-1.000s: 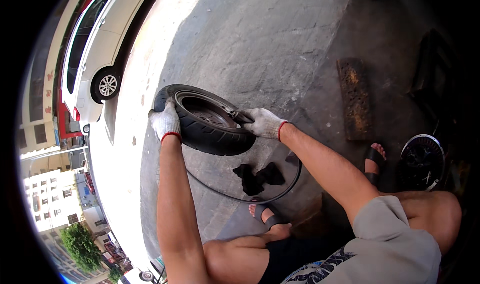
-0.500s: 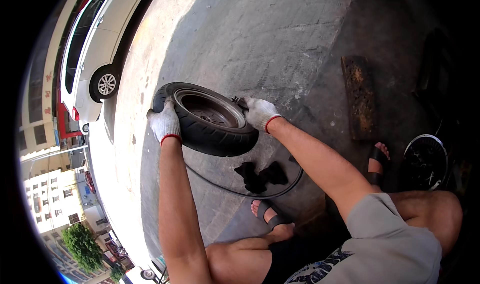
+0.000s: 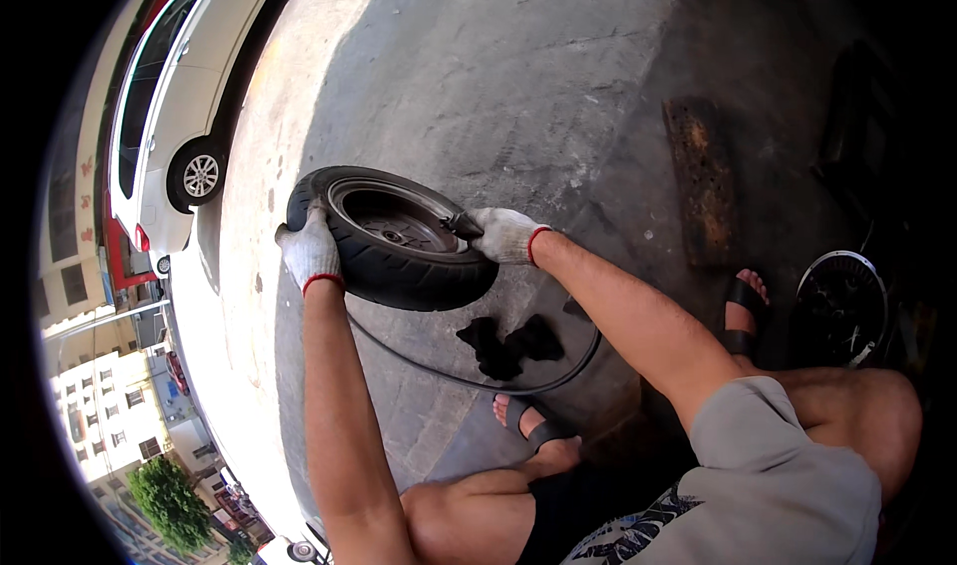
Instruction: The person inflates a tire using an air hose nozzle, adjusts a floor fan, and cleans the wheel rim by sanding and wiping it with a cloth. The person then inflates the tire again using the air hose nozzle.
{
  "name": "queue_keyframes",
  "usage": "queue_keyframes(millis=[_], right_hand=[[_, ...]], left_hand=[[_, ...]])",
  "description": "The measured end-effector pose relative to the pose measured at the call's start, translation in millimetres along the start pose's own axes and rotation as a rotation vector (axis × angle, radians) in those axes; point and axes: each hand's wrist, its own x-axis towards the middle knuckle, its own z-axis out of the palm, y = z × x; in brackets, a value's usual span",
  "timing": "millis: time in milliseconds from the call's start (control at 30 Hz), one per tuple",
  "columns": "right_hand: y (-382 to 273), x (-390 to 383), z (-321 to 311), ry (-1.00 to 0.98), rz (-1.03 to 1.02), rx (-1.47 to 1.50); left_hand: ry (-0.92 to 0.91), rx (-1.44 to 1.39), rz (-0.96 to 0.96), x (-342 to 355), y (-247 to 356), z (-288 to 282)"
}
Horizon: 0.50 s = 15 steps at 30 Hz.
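Note:
A small motorbike or scooter wheel [image 3: 414, 276] with a black tyre and a brownish metal rim is held tilted above the ground. In a white knit glove with a red cuff, my left hand [image 3: 311, 250] grips the tyre's left side, its thumb over the edge. My right hand [image 3: 505, 236], gloved the same way, is closed around a small dark tool [image 3: 462, 225] whose tip lies at the right edge of the rim; its exact kind is unclear. Below the wheel a black hose [image 3: 439, 374] curves across the ground, one end going behind the wheel.
Crumpled black pieces [image 3: 508, 348] lie on the concrete by my sandalled foot [image 3: 533, 425]. At the right are a worn wooden block [image 3: 700, 181] and a round dark container [image 3: 840, 311] with a pale rim. A white car [image 3: 184, 97] stands at the far left.
The dark tool's tip shows more clearly now and lies farther over the rim, with my right hand turned slightly. In the picture the whole scene has shifted a little left.

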Motion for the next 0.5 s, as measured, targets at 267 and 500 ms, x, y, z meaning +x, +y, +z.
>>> queue_keyframes(millis=[267, 500], right_hand=[[3.6, -30.1, -14.2, -0.058, 0.018, 0.084], [5.3, -40.7, -9.4, -0.095, 0.009, 0.113]], left_hand=[[-0.01, 0.088, 0.031, 0.8, 2.0, 0.2], [-0.012, 0.022, 0.053, 1.2, -5.5, -3.1]])
